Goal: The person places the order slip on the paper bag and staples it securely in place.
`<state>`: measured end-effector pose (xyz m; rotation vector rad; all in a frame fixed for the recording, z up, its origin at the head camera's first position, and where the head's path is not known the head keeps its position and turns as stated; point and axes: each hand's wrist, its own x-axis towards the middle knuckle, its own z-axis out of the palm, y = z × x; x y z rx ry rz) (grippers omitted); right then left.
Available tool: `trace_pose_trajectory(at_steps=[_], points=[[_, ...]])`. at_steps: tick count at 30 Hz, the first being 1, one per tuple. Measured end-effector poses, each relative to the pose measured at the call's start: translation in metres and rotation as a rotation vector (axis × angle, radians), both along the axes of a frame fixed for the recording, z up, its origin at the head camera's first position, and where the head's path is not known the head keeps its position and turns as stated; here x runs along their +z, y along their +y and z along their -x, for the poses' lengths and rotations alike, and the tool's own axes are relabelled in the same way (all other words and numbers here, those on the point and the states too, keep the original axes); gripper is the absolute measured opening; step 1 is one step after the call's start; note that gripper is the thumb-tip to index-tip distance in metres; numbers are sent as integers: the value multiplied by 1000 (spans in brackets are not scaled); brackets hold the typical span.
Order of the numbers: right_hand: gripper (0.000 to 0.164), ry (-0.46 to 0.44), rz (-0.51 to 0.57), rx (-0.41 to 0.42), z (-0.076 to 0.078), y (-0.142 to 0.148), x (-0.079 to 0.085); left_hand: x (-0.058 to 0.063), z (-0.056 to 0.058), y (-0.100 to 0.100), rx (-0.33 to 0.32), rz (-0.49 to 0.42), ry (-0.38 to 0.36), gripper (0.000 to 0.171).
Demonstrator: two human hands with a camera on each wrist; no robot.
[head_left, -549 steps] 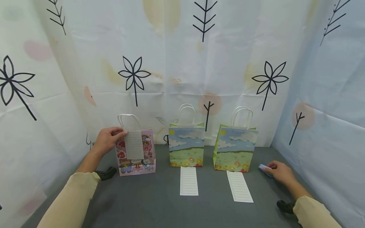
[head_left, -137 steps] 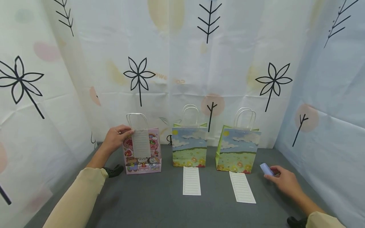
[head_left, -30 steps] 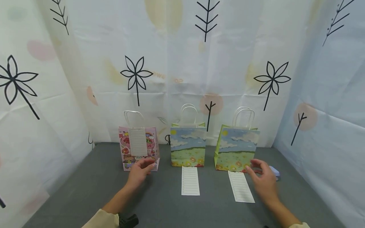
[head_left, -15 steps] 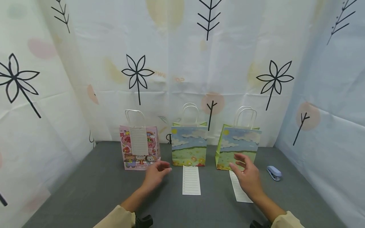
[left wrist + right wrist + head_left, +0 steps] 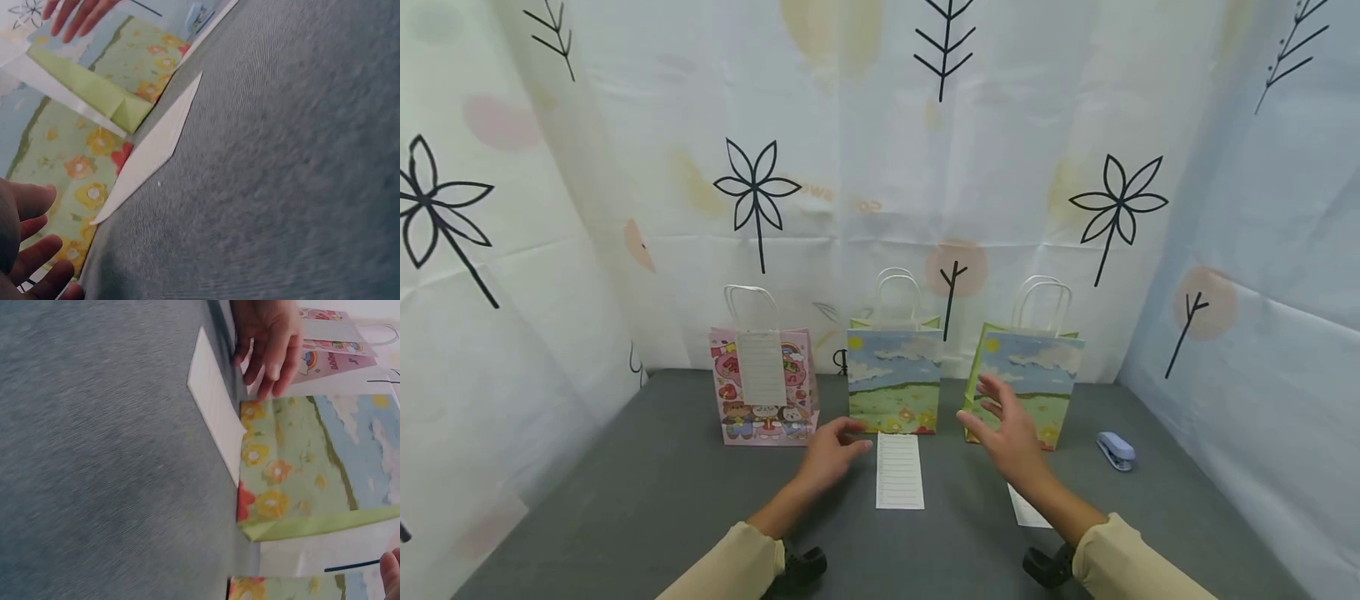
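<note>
My left hand (image 5: 831, 457) reaches to the lower left of the middle paper bag (image 5: 895, 375), fingers relaxed and holding nothing. A white lined card (image 5: 899, 477) lies flat on the table before that bag; the left wrist view also shows the card (image 5: 156, 150). In front of the right-hand paper bag (image 5: 1045, 362), my right hand (image 5: 1011, 442) hovers with spread fingers and nothing in them. Its forearm partly covers a second lined card (image 5: 1027, 510). The landscape print matches on both these bags. At the left, a pink cartoon paper bag (image 5: 726, 417) carries a lined card (image 5: 762, 371) on its front.
A lavender stapler (image 5: 1116, 451) rests on the grey table (image 5: 625, 508) at the right. White patterned cloth (image 5: 880, 167) hangs behind the bags and along both sides. Each bag stands upright with white handles raised.
Earlier, my left hand held the card against the pink bag and my right hand held the stapler. Both have let go and moved inward to the middle bag; the card stays on the pink bag.
</note>
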<state>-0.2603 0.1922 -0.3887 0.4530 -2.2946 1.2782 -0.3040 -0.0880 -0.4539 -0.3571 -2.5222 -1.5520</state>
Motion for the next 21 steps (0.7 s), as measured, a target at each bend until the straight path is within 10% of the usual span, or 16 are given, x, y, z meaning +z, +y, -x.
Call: trace_pose_trajectory(at_steps=[12,21], points=[[86,-142,79,111,24,-18,13,-3,20,-1,1,76,-4,21],[85,-159,99,106,45,-36,25,-7,22,16,166,303,41,18]])
